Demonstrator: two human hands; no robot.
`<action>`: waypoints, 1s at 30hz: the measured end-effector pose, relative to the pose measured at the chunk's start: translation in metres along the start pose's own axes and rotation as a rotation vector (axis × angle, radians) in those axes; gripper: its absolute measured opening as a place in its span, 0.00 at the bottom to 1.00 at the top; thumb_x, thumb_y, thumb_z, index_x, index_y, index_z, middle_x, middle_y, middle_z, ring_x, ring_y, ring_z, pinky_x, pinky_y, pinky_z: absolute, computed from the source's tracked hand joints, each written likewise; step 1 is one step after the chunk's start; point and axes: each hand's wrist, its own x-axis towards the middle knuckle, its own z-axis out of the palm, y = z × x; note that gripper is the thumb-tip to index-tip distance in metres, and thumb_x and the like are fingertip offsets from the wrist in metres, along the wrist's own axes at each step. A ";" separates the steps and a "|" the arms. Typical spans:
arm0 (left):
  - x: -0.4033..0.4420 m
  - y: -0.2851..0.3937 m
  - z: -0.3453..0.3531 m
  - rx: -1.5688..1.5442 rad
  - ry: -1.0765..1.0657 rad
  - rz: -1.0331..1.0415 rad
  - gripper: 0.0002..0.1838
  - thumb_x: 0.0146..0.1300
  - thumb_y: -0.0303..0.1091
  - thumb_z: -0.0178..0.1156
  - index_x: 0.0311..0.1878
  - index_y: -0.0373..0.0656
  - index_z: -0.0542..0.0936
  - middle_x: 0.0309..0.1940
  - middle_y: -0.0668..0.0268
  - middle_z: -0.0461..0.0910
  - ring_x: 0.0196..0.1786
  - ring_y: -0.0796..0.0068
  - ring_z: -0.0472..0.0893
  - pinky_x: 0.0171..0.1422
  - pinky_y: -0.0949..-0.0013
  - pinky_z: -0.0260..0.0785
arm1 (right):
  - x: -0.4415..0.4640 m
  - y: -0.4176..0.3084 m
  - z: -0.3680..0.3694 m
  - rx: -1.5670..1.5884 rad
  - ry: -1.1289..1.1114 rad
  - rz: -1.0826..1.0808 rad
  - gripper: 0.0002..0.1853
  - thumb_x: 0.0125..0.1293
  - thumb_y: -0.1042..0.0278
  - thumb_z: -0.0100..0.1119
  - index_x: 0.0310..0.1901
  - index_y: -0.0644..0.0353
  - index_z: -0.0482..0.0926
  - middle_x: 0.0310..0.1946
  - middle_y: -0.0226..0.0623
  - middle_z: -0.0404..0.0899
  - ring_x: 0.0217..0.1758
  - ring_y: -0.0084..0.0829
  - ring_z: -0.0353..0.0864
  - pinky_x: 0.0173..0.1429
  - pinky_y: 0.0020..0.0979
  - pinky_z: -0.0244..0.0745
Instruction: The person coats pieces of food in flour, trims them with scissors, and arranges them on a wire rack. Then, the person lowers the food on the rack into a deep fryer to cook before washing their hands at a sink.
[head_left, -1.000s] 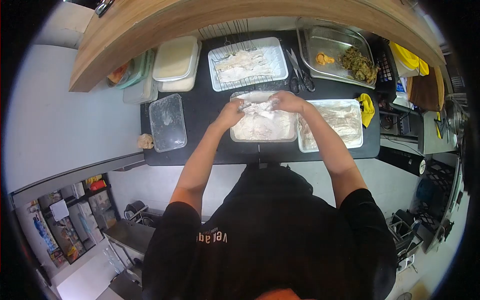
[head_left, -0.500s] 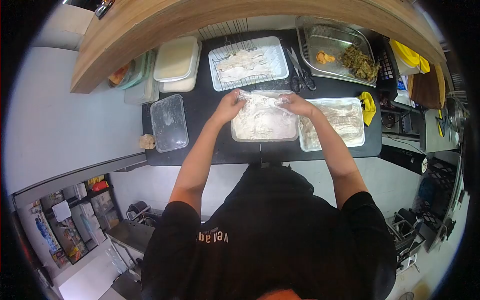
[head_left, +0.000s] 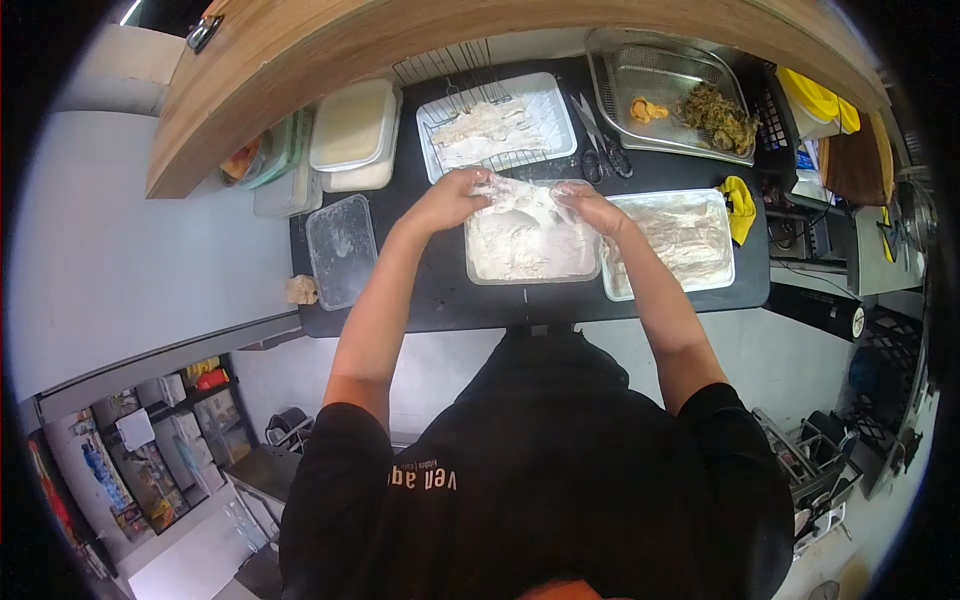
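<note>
A plastic container (head_left: 470, 262) full of white flour (head_left: 530, 245) stands at the middle of the dark table. Over its far edge, my left hand (head_left: 455, 198) and my right hand (head_left: 592, 205) pinch the two ends of a flour-coated piece (head_left: 528, 192), whose kind I cannot make out. Beyond the container, a white tray (head_left: 562, 115) holds floured pieces (head_left: 488, 128) with a wire rack on them. Right of the container, a second white tray (head_left: 728, 272) bears flat pale pieces (head_left: 675, 240), partly behind my right forearm.
Scissors (head_left: 598, 145) lie between the far tray and a perforated metal tray (head_left: 655, 70) with green and orange food. A yellow cloth (head_left: 738, 210) is at the right, a clear lid (head_left: 341, 255) at the left, with stacked containers (head_left: 352, 125) behind it. A wooden shelf (head_left: 400, 40) overhangs.
My left hand has moved a little outward and away from me, and the hands are farther apart. The floured piece is now stretched between them at the container's far edge.
</note>
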 end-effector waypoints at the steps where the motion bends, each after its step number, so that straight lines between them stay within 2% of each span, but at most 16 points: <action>1: 0.001 -0.003 -0.004 0.002 -0.002 0.002 0.15 0.56 0.22 0.59 0.49 0.34 0.75 0.43 0.60 0.79 0.48 0.73 0.76 0.55 0.72 0.67 | -0.001 -0.002 -0.001 -0.013 -0.017 0.034 0.23 0.65 0.60 0.54 0.56 0.68 0.71 0.50 0.36 0.75 0.54 0.25 0.70 0.60 0.23 0.62; 2: 0.002 -0.007 -0.008 0.122 0.017 0.035 0.15 0.53 0.25 0.61 0.46 0.34 0.77 0.43 0.55 0.79 0.48 0.65 0.77 0.55 0.69 0.67 | -0.001 -0.003 -0.001 -0.026 -0.035 0.067 0.27 0.65 0.58 0.54 0.59 0.70 0.68 0.55 0.40 0.72 0.58 0.28 0.69 0.62 0.24 0.60; 3: 0.002 -0.011 -0.010 0.241 0.036 0.068 0.16 0.51 0.28 0.63 0.44 0.34 0.78 0.43 0.49 0.79 0.49 0.57 0.78 0.55 0.66 0.68 | -0.002 -0.005 -0.001 -0.026 -0.033 0.066 0.27 0.65 0.58 0.54 0.59 0.70 0.68 0.55 0.40 0.72 0.58 0.28 0.69 0.62 0.24 0.60; 6: 0.004 -0.023 -0.013 0.312 0.074 0.039 0.16 0.51 0.27 0.61 0.44 0.33 0.78 0.43 0.47 0.78 0.50 0.52 0.77 0.56 0.63 0.68 | 0.000 -0.012 0.000 0.009 -0.027 0.046 0.27 0.64 0.58 0.57 0.58 0.70 0.69 0.54 0.41 0.73 0.57 0.27 0.69 0.61 0.25 0.62; 10: 0.010 -0.037 -0.015 0.372 0.148 0.005 0.16 0.51 0.25 0.59 0.45 0.33 0.78 0.45 0.45 0.78 0.51 0.51 0.77 0.56 0.63 0.68 | 0.017 -0.019 -0.006 -0.104 0.002 0.040 0.27 0.61 0.61 0.60 0.57 0.71 0.70 0.46 0.43 0.77 0.47 0.26 0.74 0.53 0.26 0.69; 12: 0.016 -0.040 -0.014 0.397 0.181 -0.113 0.16 0.50 0.22 0.55 0.45 0.32 0.79 0.45 0.43 0.77 0.53 0.51 0.76 0.57 0.63 0.67 | 0.026 -0.028 -0.006 -0.183 0.012 0.028 0.26 0.60 0.62 0.61 0.56 0.72 0.71 0.42 0.43 0.79 0.44 0.26 0.76 0.50 0.27 0.71; 14: 0.025 -0.055 -0.013 0.402 0.215 -0.090 0.16 0.49 0.22 0.55 0.44 0.33 0.79 0.45 0.45 0.77 0.51 0.51 0.77 0.57 0.63 0.67 | 0.031 -0.048 -0.005 -0.179 0.063 0.056 0.25 0.59 0.65 0.62 0.53 0.74 0.72 0.39 0.43 0.79 0.39 0.26 0.77 0.43 0.29 0.74; 15: 0.027 -0.057 -0.013 0.409 0.243 -0.068 0.16 0.48 0.22 0.56 0.43 0.33 0.79 0.44 0.46 0.78 0.50 0.51 0.77 0.56 0.63 0.68 | 0.034 -0.059 -0.006 -0.227 0.070 0.081 0.25 0.57 0.63 0.63 0.51 0.75 0.74 0.40 0.45 0.79 0.38 0.28 0.78 0.41 0.31 0.75; 18: 0.032 -0.062 -0.014 0.444 0.260 -0.045 0.17 0.48 0.18 0.51 0.44 0.32 0.80 0.43 0.41 0.77 0.51 0.50 0.77 0.57 0.62 0.68 | 0.038 -0.082 -0.003 -0.353 0.104 0.116 0.27 0.55 0.60 0.65 0.51 0.74 0.74 0.40 0.48 0.79 0.38 0.32 0.78 0.42 0.30 0.75; 22: 0.046 -0.071 -0.012 0.438 0.235 -0.119 0.18 0.47 0.18 0.51 0.44 0.33 0.80 0.44 0.44 0.77 0.51 0.50 0.77 0.57 0.62 0.68 | 0.062 -0.076 0.000 -0.406 0.093 0.102 0.29 0.53 0.58 0.67 0.50 0.73 0.75 0.39 0.50 0.79 0.38 0.34 0.79 0.41 0.30 0.75; 24: 0.053 -0.072 -0.009 0.473 0.129 -0.191 0.18 0.48 0.18 0.51 0.44 0.32 0.80 0.44 0.43 0.77 0.50 0.50 0.77 0.57 0.62 0.68 | 0.076 -0.072 -0.001 -0.388 0.038 0.121 0.29 0.53 0.57 0.67 0.50 0.72 0.75 0.41 0.50 0.79 0.40 0.35 0.79 0.43 0.31 0.75; 26: 0.059 -0.079 -0.002 0.452 0.169 -0.209 0.15 0.49 0.19 0.51 0.41 0.32 0.80 0.43 0.42 0.77 0.49 0.49 0.78 0.56 0.61 0.69 | 0.087 -0.071 -0.005 -0.447 0.027 0.152 0.29 0.52 0.57 0.67 0.50 0.72 0.75 0.40 0.51 0.79 0.39 0.35 0.79 0.43 0.32 0.75; 28: 0.064 -0.083 0.003 0.562 0.083 -0.229 0.13 0.50 0.20 0.52 0.39 0.31 0.81 0.42 0.42 0.78 0.48 0.49 0.78 0.54 0.59 0.69 | 0.101 -0.068 -0.008 -0.503 0.018 0.185 0.29 0.52 0.57 0.67 0.50 0.72 0.75 0.39 0.53 0.79 0.38 0.35 0.79 0.43 0.33 0.75; 30: 0.065 -0.088 0.010 0.549 0.136 -0.205 0.11 0.50 0.20 0.52 0.36 0.31 0.81 0.40 0.41 0.78 0.48 0.49 0.78 0.53 0.59 0.70 | 0.117 -0.060 -0.012 -0.811 -0.009 0.078 0.28 0.50 0.59 0.67 0.49 0.72 0.76 0.38 0.54 0.79 0.33 0.38 0.81 0.42 0.34 0.77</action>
